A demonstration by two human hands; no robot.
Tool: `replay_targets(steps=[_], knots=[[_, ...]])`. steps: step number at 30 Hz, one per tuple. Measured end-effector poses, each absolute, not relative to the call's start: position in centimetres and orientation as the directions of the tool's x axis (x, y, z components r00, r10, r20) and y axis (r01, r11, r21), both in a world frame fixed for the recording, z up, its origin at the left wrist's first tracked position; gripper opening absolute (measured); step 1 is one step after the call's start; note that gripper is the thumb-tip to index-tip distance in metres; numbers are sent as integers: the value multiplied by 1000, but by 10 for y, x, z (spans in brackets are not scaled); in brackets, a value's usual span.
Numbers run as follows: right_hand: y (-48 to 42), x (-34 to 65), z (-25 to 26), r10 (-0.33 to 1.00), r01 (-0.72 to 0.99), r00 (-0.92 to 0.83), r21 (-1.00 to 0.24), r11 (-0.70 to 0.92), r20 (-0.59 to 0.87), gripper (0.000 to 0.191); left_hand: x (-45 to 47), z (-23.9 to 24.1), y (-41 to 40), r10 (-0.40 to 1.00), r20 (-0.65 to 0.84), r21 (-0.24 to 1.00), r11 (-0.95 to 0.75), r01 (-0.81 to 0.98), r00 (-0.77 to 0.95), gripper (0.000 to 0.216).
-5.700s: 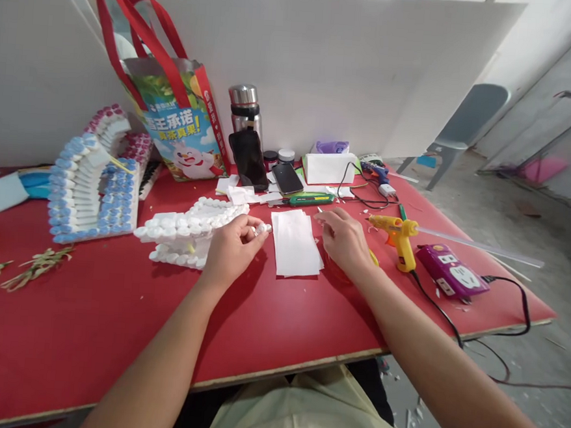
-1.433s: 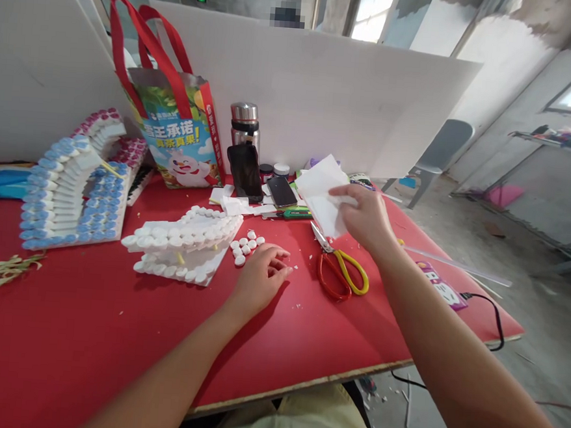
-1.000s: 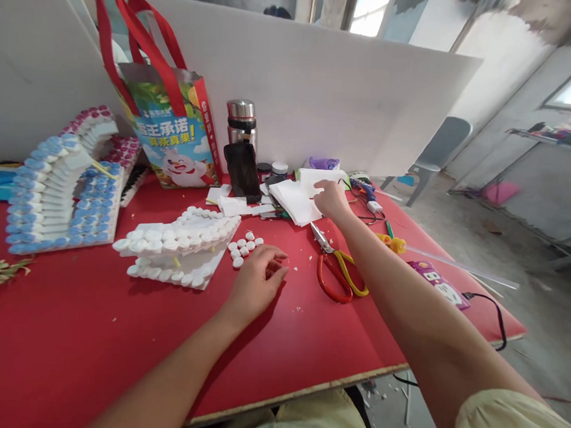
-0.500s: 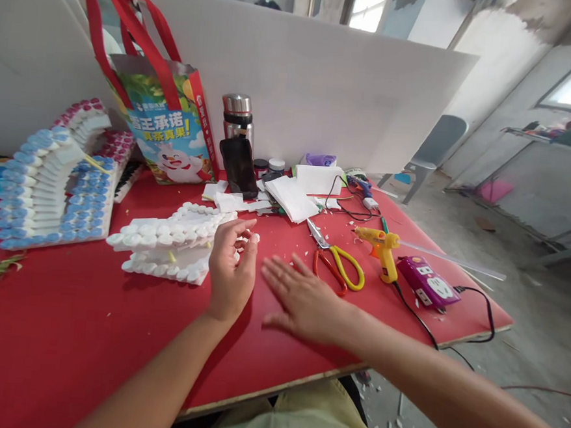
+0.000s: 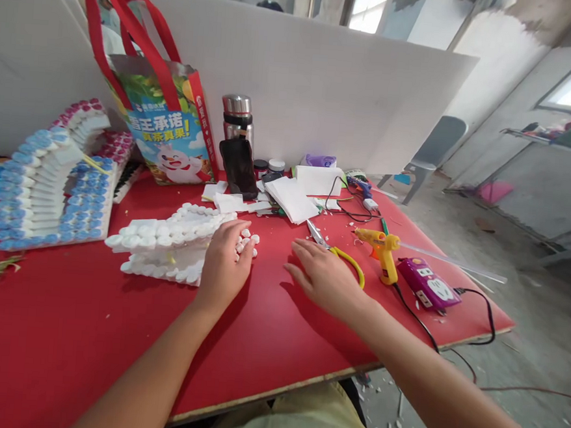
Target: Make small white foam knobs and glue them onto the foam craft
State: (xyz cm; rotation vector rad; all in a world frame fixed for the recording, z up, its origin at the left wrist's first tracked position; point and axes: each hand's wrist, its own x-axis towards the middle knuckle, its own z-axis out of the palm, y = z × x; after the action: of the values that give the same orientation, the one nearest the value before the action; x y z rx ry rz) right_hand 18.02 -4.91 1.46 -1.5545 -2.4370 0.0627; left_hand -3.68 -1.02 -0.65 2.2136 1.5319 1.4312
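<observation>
My left hand (image 5: pixel 226 261) is cupped beside a small cluster of white round pieces (image 5: pixel 247 233), with its fingers curved and thumb apart; it appears to hold nothing. Left of it stands a white structure (image 5: pixel 154 233) covered in rows of similar white pieces. My right hand (image 5: pixel 324 278) is open, palm toward the table, fingers stretched out. It partly covers a pair of scissors (image 5: pixel 354 264); their blades and yellow handle show, while the red handle is hidden. To the right lies a yellow glue gun (image 5: pixel 384 252).
The red table (image 5: pixel 109 352) also bears a purple power strip (image 5: pixel 427 282), loose cords, white paper sheets (image 5: pixel 294 198), a phone (image 5: pixel 238 166), a steel flask (image 5: pixel 237 113), a shopping bag (image 5: pixel 174 128) and a blue-and-white structure (image 5: pixel 47 191). A white board (image 5: pixel 333 93) stands behind.
My right hand has moved right and slightly away from me, from bare table to over the scissors. My left hand has shifted a little left, uncovering more white pieces.
</observation>
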Motion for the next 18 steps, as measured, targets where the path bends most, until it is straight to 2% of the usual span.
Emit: replay_targets(steps=[2,4,7,10,14,18], knots=[[-65,204,26,945,937,-257,-188,295,201,45,-35,-14,-8,792,600,520,-490,700,108,31],[-86,234,30,965,982,-80,-148,119,248,48,-33,-21,-7,802,579,500,-491,714,146,34],[-106,277,21,931,990,138,-66,-123,339,40,-32,-28,-4,806,569,473,-483,737,162,36],[-101,304,6,898,981,192,-96,-167,396,35,-31,-31,-2,811,568,467,-458,756,141,37],[-67,316,-6,916,953,238,-260,-155,323,35,-31,-29,-2,806,577,504,-478,719,131,34],[-41,318,-15,962,775,265,-607,-175,61,38,-35,-23,-3,794,608,574,-467,672,33,33]])
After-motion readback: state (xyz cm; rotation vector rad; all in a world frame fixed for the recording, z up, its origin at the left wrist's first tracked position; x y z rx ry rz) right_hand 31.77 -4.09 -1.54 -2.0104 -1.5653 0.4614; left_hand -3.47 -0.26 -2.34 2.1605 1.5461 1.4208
